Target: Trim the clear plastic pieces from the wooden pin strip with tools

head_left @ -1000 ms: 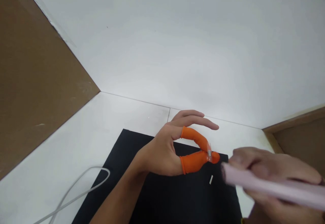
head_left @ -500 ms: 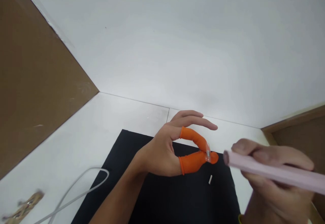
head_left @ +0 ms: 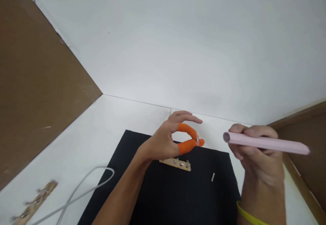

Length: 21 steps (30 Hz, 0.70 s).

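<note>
My left hand (head_left: 164, 140) wears orange finger covers (head_left: 187, 146) on thumb and index finger. Their tips pinch a tiny clear and silvery piece (head_left: 198, 140), too small to name, and the other fingers stretch out. In my right hand (head_left: 259, 153) is a pale pink, faceted, pen-like stick (head_left: 267, 143) with a dark opening at its left end, pointing toward my left hand without touching it. Below my left hand, a tan strip with several shiny fittings (head_left: 177, 163) lies on the black mat (head_left: 188, 197). A small whitish rod (head_left: 213, 177) rests on the mat to the right.
At the lower left, a second tan strip with metal fittings (head_left: 35, 203) lies on the white table (head_left: 76, 140). A looped white cable (head_left: 84, 194) runs onto the mat's left edge. Brown panels (head_left: 38, 82) stand at both sides, with a white wall (head_left: 178, 48) behind.
My left hand has shifted up and left, still pinching the piece. The right hand, with the pink stick, has drawn farther away and up. The tan strip on the mat has come into view.
</note>
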Motion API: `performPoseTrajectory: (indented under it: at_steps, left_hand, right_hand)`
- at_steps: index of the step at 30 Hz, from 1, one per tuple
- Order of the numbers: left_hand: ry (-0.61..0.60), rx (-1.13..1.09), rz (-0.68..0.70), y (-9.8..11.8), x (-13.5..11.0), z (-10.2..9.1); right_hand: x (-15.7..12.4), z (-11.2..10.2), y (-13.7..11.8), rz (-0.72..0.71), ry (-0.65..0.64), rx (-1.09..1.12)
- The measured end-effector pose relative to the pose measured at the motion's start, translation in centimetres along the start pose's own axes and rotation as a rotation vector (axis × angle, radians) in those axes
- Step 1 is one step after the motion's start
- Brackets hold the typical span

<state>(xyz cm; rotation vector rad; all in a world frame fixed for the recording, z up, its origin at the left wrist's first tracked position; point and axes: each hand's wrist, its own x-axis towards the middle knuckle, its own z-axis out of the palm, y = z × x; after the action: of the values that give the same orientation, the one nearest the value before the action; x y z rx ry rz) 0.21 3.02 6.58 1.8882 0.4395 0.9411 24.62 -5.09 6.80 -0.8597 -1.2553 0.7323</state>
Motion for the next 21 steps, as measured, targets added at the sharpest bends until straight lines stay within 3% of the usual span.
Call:
performPoseTrajectory:
  at_steps: [6, 12, 21]
  left_hand:
    - [-0.15, 0.135, -0.197, -1.4, -4.5, -1.5]
    - [-0.213, 0.278, -0.381, -2.6, -9.4, -1.1]
    - [-0.243, 0.381, -0.411, -4.9, -10.0, -0.4]
  right_hand:
    - [-0.3, -1.9, 4.4, 0.172, 0.079, -0.095]
    - [-4.3, -5.0, 7.4, 0.391, 0.095, -0.223]
    - [-8.7, -7.2, 9.3, 0.536, 0.159, -0.227]
